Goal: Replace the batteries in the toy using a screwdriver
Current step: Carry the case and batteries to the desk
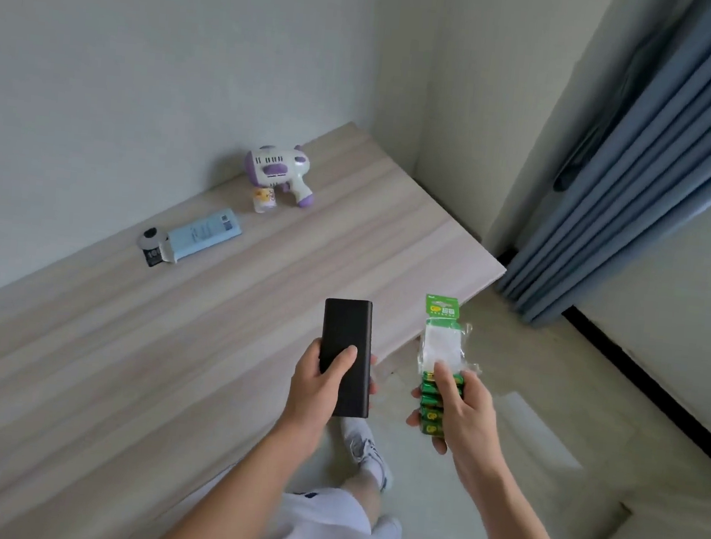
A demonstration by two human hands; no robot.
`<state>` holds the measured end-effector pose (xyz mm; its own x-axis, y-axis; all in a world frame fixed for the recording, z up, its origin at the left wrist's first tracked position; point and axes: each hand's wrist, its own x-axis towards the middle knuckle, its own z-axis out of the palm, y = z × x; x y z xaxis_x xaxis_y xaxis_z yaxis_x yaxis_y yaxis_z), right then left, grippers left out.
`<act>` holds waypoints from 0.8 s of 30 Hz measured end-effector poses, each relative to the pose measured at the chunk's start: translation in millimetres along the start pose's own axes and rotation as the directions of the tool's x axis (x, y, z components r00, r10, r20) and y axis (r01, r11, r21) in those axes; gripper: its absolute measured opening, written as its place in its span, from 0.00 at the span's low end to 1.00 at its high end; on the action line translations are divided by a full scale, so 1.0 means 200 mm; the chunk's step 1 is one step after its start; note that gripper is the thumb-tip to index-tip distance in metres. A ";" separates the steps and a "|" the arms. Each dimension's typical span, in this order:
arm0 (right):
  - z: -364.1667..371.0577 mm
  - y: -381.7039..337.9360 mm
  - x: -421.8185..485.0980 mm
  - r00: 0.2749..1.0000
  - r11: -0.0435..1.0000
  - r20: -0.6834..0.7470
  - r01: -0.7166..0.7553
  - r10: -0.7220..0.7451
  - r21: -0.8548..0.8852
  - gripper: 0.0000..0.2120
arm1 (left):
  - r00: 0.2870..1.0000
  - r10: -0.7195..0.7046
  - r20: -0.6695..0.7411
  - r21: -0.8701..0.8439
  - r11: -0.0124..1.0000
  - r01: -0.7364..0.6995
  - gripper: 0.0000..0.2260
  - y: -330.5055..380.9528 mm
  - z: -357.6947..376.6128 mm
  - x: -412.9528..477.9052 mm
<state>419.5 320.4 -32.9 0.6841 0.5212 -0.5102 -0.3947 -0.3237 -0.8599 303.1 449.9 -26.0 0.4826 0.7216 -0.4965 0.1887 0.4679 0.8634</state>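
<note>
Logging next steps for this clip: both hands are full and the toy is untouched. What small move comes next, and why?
Probably set the black case and the green battery pack down on the table: the left hand grips the case, the right hand the pack, leaving none free for the toy gun.

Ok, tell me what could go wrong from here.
1. The right hand grips the battery pack by its lower end, out past the edge of the table and over the floor. A slip would likely scatter the cells.
2. The left hand holds the black case by its lower half only, so it might tip out.
3. With both hands full, reaching for the toy could knock over the small bottle beside its grip.
</note>
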 end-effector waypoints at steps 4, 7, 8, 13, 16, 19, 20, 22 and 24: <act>0.10 -0.13 0.22 0.998 0.997 0.068 0.008 -0.002 -0.077 0.14 | 0.997 -0.019 -0.075 -0.092 0.996 0.012 0.09 0.07 -0.02 0.21; 0.16 -0.26 0.37 0.994 0.991 0.106 0.030 -0.015 -0.134 0.13 | 0.995 -0.021 -0.099 -0.159 0.987 0.006 0.09 0.14 -0.02 0.34; 0.18 -0.30 0.42 0.993 0.988 0.118 0.035 -0.018 -0.152 0.13 | 0.994 -0.024 -0.104 -0.179 0.984 0.005 0.09 0.17 -0.02 0.38; 0.31 -0.46 0.63 0.981 0.973 0.193 0.067 -0.024 -0.222 0.13 | 0.992 -0.022 -0.127 -0.191 0.982 -0.003 0.10 0.27 -0.02 0.56; 0.38 -0.50 0.72 0.968 0.962 0.252 0.084 -0.017 -0.260 0.13 | 0.984 -0.019 -0.176 -0.213 0.977 -0.019 0.10 0.31 -0.03 0.63; 0.44 -0.53 0.80 0.950 0.950 0.312 0.101 -0.004 -0.295 0.13 | 0.973 -0.032 -0.229 -0.247 0.969 -0.027 0.10 0.33 -0.05 0.66; 0.46 -0.53 0.82 0.943 0.947 0.332 0.106 0.001 -0.304 0.13 | 0.968 -0.039 -0.249 -0.254 0.967 -0.027 0.10 0.34 -0.06 0.66; 0.48 -0.54 0.87 0.928 0.940 0.373 0.116 0.013 -0.320 0.13 | 0.956 -0.057 -0.286 -0.273 0.962 -0.024 0.10 0.34 -0.07 0.68; 0.50 -0.55 0.92 0.906 0.933 0.423 0.127 0.029 -0.337 0.14 | 0.946 -0.071 -0.316 -0.299 0.954 -0.029 0.11 0.34 -0.06 0.69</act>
<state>526.4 531.1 -33.8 0.3488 0.7966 -0.4938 -0.0744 -0.5017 -0.8618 371.8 587.9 -36.0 0.1731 0.8109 -0.5589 -0.0892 0.5781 0.8111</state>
